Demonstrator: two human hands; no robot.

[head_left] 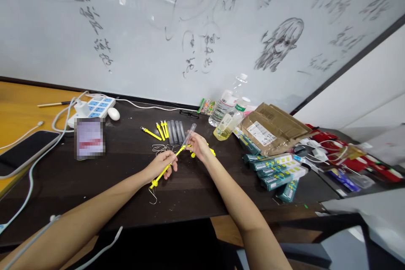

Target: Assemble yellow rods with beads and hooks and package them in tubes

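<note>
My left hand [163, 163] is closed round a thin yellow rod [164, 171] that has a wire hook hanging at its lower end. Its upper tip points into a clear plastic tube [189, 134], which my right hand [198, 145] grips near the lower end, over the dark table [126, 202]. More yellow pieces [211, 152] lie just behind my right hand. On the table beyond the hands lie several yellow rods [161, 130] and a row of clear tubes [176, 130]. Loose wire hooks [160, 148] lie beside my left hand.
Teal boxes [278, 173] and brown parcels [272, 128] lie at the right, with two plastic bottles [226, 114] behind. A power strip [95, 107], white mouse [113, 113], phone [25, 149] and cables sit at the left. A scribbled whiteboard [202, 29] rises behind the table.
</note>
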